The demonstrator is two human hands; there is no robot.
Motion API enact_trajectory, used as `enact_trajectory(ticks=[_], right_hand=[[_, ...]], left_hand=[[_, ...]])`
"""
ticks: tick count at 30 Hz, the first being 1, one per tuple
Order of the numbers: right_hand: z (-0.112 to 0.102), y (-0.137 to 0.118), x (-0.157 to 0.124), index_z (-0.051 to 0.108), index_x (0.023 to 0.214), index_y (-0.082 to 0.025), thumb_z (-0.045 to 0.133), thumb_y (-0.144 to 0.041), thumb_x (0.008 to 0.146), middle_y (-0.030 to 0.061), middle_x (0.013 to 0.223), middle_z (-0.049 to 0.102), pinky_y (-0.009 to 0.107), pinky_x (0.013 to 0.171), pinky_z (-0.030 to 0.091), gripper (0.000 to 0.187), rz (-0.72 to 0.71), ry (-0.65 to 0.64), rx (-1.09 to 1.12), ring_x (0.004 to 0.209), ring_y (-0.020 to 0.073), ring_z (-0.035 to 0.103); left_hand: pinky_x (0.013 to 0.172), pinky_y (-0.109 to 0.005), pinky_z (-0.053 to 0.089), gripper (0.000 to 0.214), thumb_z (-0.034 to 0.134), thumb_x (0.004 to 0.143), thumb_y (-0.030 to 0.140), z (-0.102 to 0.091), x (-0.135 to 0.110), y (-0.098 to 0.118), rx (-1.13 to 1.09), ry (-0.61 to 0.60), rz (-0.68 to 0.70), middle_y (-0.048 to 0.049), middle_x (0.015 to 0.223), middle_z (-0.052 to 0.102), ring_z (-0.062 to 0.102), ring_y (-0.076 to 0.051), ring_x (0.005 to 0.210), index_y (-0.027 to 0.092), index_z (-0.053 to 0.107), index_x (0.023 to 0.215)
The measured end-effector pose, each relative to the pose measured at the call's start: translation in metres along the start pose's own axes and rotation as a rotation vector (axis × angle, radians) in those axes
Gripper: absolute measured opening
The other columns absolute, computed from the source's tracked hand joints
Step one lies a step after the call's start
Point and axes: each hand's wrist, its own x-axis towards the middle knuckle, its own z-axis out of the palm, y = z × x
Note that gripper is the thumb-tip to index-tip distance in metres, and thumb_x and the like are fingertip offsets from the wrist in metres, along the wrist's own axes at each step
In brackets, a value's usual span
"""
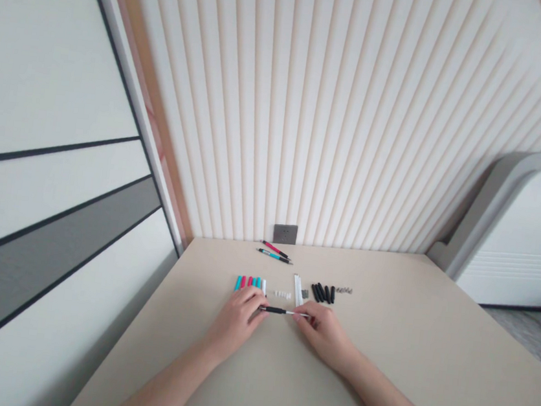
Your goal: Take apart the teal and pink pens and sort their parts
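Note:
My left hand [239, 313] is closed on the left end of a black pen barrel [274, 310]. From the barrel's right end runs a thin white refill [290, 313], pinched in the fingers of my right hand [322, 328]. Barrel and refill lie in one line, level, between the two hands. Just beyond my left fingers is a row of blue and pink pen barrels [250, 281], partly hidden by the hand. Several white refills [297, 287] lie behind my right fingertips. The tips of both pen parts are covered by my fingers.
Small white pieces [282, 294], springs [305, 293], black grips [323, 293] and metal clips [344, 290] lie in groups on the beige table [374, 319]. Farther back are a red pen [275, 249] and a blue pen [275, 256], near a wall socket [285, 233].

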Motion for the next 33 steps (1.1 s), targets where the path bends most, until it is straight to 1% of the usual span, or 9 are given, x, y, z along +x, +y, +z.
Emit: enact_trajectory(ticks=[5, 8, 12, 16, 20, 26, 30, 33], right_hand=[[-0.005, -0.006, -0.001, 0.071, 0.095, -0.021, 0.048, -0.035, 0.093, 0.0056, 0.086, 0.068, 0.029, 0.073, 0.045, 0.027, -0.060, -0.010, -0.044, 0.080, 0.0190, 0.060], [-0.006, -0.007, -0.001, 0.071, 0.096, -0.021, 0.048, -0.035, 0.093, 0.0062, 0.087, 0.068, 0.031, 0.076, 0.046, 0.027, -0.072, -0.004, -0.056, 0.082, 0.0196, 0.060], [-0.009, -0.006, 0.000, 0.071, 0.094, -0.021, 0.049, -0.035, 0.093, 0.0065, 0.086, 0.068, 0.030, 0.076, 0.046, 0.026, -0.091, 0.062, -0.044, 0.083, 0.0197, 0.060], [-0.017, -0.002, 0.002, 0.071, 0.094, -0.021, 0.050, -0.038, 0.092, 0.0064, 0.084, 0.068, 0.030, 0.072, 0.046, 0.027, -0.060, 0.157, -0.033, 0.079, 0.0194, 0.060], [-0.027, 0.001, 0.003, 0.071, 0.095, -0.020, 0.050, -0.041, 0.092, 0.0062, 0.086, 0.070, 0.030, 0.072, 0.046, 0.030, -0.009, 0.217, -0.011, 0.075, 0.0186, 0.059], [-0.031, 0.015, 0.006, 0.071, 0.092, -0.020, 0.052, -0.044, 0.090, 0.0056, 0.087, 0.072, 0.031, 0.070, 0.046, 0.030, 0.099, 0.285, -0.017, 0.073, 0.0189, 0.059], [-0.029, 0.019, 0.007, 0.071, 0.090, -0.020, 0.053, -0.044, 0.089, 0.0054, 0.086, 0.072, 0.030, 0.068, 0.046, 0.030, 0.120, 0.285, -0.008, 0.072, 0.0188, 0.058], [-0.028, 0.015, 0.006, 0.071, 0.091, -0.020, 0.052, -0.043, 0.090, 0.0052, 0.086, 0.071, 0.030, 0.069, 0.045, 0.030, 0.102, 0.254, 0.017, 0.073, 0.0187, 0.058]], left_hand=[[0.090, -0.034, 0.048, 0.013, 0.064, 0.085, 0.014, 0.001, 0.000, -0.001, 0.007, 0.008, 0.008, -0.0026, 0.101, 0.062, 0.060, -0.019, 0.097, 0.022, 0.062, 0.095], [0.090, -0.034, 0.048, 0.013, 0.064, 0.085, 0.014, 0.001, 0.000, 0.000, 0.016, 0.005, 0.001, -0.0028, 0.101, 0.062, 0.060, -0.019, 0.097, 0.022, 0.062, 0.095], [0.089, -0.034, 0.048, 0.013, 0.062, 0.085, 0.013, 0.001, 0.001, 0.000, 0.010, 0.021, -0.007, -0.0030, 0.099, 0.062, 0.060, -0.019, 0.096, 0.022, 0.062, 0.094], [0.090, -0.036, 0.048, 0.009, 0.060, 0.088, 0.016, 0.001, 0.001, -0.004, -0.006, 0.094, -0.009, -0.0042, 0.099, 0.062, 0.060, -0.020, 0.096, 0.021, 0.063, 0.094], [0.086, -0.038, 0.049, 0.006, 0.059, 0.089, 0.020, 0.003, 0.001, -0.009, -0.002, 0.153, -0.032, -0.0046, 0.096, 0.061, 0.060, -0.022, 0.094, 0.021, 0.061, 0.094], [0.084, -0.037, 0.049, 0.008, 0.061, 0.086, 0.017, 0.001, 0.002, -0.008, -0.003, 0.184, -0.069, -0.0031, 0.093, 0.060, 0.060, -0.021, 0.093, 0.022, 0.061, 0.092], [0.083, -0.037, 0.050, 0.008, 0.062, 0.086, 0.016, 0.001, 0.002, -0.007, -0.003, 0.192, -0.048, -0.0034, 0.093, 0.060, 0.060, -0.021, 0.093, 0.021, 0.061, 0.092], [0.086, -0.039, 0.050, 0.008, 0.061, 0.087, 0.016, 0.002, 0.001, -0.008, -0.010, 0.185, 0.011, -0.0049, 0.098, 0.061, 0.060, -0.021, 0.095, 0.021, 0.062, 0.094]])
